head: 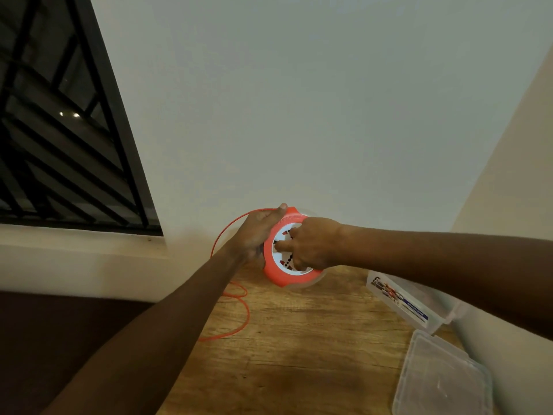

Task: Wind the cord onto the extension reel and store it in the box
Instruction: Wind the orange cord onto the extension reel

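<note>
An orange extension reel [276, 272] with a white socket face is held up above the far end of the wooden table [299, 339]. My left hand [257, 232] grips its left rim, thumb over the top edge. My right hand [311, 244] lies on the white face with a finger poked into it. A thin orange cord [242, 307] arcs from the reel's top behind my left wrist and lies in loose loops on the table. A clear plastic box [401, 301] with a printed label stands at the right; its clear lid [440, 378] lies flat nearer me.
A pale wall rises just behind the table. A dark window with black bars [59, 130] and a pale sill fills the left. Another wall closes in at the right, beside the box. Dark floor lies left of the table.
</note>
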`<state>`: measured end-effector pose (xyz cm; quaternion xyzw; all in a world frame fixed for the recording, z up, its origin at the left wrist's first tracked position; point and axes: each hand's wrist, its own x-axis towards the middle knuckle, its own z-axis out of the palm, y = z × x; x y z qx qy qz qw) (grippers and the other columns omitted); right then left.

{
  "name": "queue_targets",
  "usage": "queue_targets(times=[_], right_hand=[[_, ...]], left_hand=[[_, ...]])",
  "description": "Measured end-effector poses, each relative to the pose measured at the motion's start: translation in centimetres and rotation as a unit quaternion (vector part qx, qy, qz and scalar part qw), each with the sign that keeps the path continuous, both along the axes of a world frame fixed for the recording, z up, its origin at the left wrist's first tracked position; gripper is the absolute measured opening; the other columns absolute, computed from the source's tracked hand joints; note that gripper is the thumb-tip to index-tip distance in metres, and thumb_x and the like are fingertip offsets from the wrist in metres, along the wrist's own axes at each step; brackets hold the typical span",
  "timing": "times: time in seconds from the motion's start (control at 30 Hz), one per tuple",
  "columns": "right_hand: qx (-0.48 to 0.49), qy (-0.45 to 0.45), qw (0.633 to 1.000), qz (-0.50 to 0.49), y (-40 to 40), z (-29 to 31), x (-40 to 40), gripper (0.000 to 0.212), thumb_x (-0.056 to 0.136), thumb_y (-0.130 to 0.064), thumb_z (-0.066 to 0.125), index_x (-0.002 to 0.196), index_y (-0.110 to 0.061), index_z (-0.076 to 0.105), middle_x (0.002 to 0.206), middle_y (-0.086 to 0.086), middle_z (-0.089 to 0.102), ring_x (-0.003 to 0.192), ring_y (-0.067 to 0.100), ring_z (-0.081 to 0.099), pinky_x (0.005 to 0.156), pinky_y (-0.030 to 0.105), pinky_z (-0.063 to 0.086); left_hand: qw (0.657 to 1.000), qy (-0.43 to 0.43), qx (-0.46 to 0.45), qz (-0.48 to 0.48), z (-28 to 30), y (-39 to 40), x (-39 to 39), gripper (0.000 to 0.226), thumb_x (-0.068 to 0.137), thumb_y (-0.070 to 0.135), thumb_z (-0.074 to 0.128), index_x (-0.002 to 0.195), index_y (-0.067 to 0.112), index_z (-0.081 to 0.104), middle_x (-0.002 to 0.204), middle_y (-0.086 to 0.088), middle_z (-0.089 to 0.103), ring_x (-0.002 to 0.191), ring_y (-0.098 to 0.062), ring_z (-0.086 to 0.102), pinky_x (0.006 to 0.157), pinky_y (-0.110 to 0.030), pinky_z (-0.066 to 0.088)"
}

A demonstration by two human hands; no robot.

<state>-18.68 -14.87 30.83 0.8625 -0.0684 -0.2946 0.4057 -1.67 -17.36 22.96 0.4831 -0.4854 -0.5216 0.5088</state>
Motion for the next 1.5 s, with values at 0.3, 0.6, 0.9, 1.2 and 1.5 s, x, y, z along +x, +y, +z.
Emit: queue_targets(times=[0.3, 0.6, 0.9, 1.2, 1.5], right_hand=[[-0.024, 0.025, 0.997, 0.064, 0.3, 0.8, 0.7, 0.05, 0.09, -0.031, 0.067, 0.134, -0.043, 0.049, 0.151, 0.011, 0.031, 0.121, 0.037, 0.046, 0.086, 0.042, 0.044], [-0.023, -0.168, 0.985, -0.034, -0.4, 0.8, 1.3, 0.068, 0.098, -0.03, 0.054, 0.153, -0.032, 0.013, 0.117, 0.015, 0.059, 0.097, 0.031, 0.061, 0.076, 0.038, 0.045], [0.087, -0.4, 0.882, -0.233, -1.3, -0.2, 1.2, 0.084, 0.085, -0.042, 0.07, 0.151, -0.02, 0.025, 0.133, 0.007, 0.059, 0.11, 0.029, 0.063, 0.085, 0.04, 0.054], [0.469, -0.653, 0.462, -0.374, -0.4, -1.9, 0.6, 0.052, 0.08, -0.011, 0.074, 0.122, -0.024, 0.046, 0.095, -0.012, 0.058, 0.081, 0.012, 0.063, 0.052, 0.023, 0.05], [0.109, -0.253, 0.961, 0.0, -2.8, -0.3, -1.8, 0.05, 0.081, -0.016, 0.075, 0.128, -0.028, 0.061, 0.143, 0.011, 0.04, 0.112, 0.033, 0.055, 0.07, 0.044, 0.058]], left_hand=[[0.998, 0.027, 0.039, -0.051, 0.8, 0.4, 1.7, 0.033, 0.101, 0.04, 0.062, 0.1, 0.01, 0.075, 0.091, -0.014, 0.075, 0.073, -0.028, 0.072, 0.073, -0.04, 0.061], [0.995, 0.097, 0.014, -0.006, 0.5, 0.0, 2.6, 0.057, 0.09, 0.05, 0.068, 0.123, 0.004, 0.069, 0.111, -0.021, 0.073, 0.092, -0.034, 0.074, 0.086, -0.049, 0.06], [0.988, 0.069, -0.055, 0.131, 0.9, -0.6, 1.2, 0.039, 0.099, 0.052, 0.057, 0.118, 0.022, 0.071, 0.113, -0.006, 0.079, 0.101, -0.031, 0.077, 0.085, -0.046, 0.064], [0.98, 0.13, -0.029, 0.148, -0.1, -1.0, 1.0, 0.044, 0.099, 0.05, 0.062, 0.123, 0.014, 0.071, 0.114, -0.014, 0.078, 0.103, -0.039, 0.075, 0.093, -0.06, 0.059], [0.995, 0.058, -0.013, 0.086, 0.6, -0.1, 1.3, 0.041, 0.101, 0.048, 0.058, 0.123, 0.015, 0.069, 0.111, -0.012, 0.079, 0.098, -0.037, 0.077, 0.086, -0.049, 0.064]])
